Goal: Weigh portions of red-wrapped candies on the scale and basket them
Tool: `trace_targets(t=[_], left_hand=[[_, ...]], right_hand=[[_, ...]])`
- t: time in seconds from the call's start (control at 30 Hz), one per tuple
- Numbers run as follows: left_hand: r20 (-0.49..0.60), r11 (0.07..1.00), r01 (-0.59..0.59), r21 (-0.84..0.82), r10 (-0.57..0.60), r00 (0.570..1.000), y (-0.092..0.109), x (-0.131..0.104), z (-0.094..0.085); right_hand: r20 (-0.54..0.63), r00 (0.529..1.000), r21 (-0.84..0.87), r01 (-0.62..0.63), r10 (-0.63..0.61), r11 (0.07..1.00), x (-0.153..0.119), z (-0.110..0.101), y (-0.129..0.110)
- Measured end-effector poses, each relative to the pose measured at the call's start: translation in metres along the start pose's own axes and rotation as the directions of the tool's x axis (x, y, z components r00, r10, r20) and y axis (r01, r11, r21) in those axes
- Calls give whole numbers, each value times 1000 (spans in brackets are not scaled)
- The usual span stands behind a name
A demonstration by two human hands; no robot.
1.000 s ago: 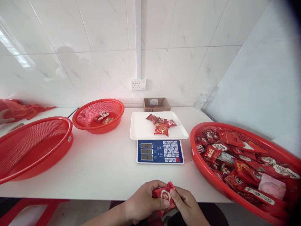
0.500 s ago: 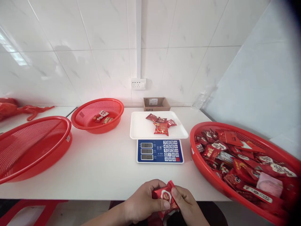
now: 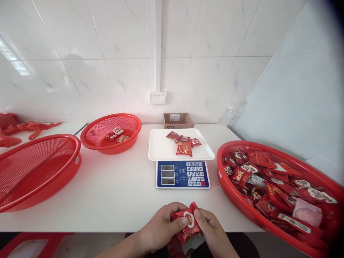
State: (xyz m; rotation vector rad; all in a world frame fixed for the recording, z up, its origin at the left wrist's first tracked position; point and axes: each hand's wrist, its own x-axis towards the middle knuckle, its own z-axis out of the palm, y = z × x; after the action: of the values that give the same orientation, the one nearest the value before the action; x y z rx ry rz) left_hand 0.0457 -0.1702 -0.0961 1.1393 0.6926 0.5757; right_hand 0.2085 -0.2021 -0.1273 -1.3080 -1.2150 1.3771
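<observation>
At the front edge of the table, my left hand (image 3: 163, 227) grips a small red snack packet (image 3: 189, 224), its thumb pressed on the packet's face near a white round emblem. My right hand (image 3: 211, 227) pinches the same packet by its right side, thumb near the crimped upper corner. Beyond my hands stands a digital scale (image 3: 181, 175) with a blue keypad panel. Several red packets (image 3: 184, 147) lie in a loose group on its white tray (image 3: 161, 147).
To the right, a large red basket (image 3: 233, 195) is heaped with snack packets. A smaller red basket (image 3: 110, 148) holds a few packets at the back left; another red basket (image 3: 61, 172) stands nearer. A cardboard box (image 3: 178, 120) sits by the wall. Red plastic bags (image 3: 34, 128) lie far left.
My left thumb has shifted on the packet, showing more of its white emblem. The packet has moved up slightly in both hands. The packets on the scale stay put.
</observation>
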Motion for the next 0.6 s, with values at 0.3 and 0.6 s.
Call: trace_targets(t=[0.3,0.6], left_hand=[[43,983,-59,175,53,998,1,-1,-2],[-54,982,1,189,9,998,2,0,-11]], right_hand=[[43,999,-276,39,-29,960,-10,-9,-23],[-556,681,-786,-243,-477,569,-24,-106,-71]])
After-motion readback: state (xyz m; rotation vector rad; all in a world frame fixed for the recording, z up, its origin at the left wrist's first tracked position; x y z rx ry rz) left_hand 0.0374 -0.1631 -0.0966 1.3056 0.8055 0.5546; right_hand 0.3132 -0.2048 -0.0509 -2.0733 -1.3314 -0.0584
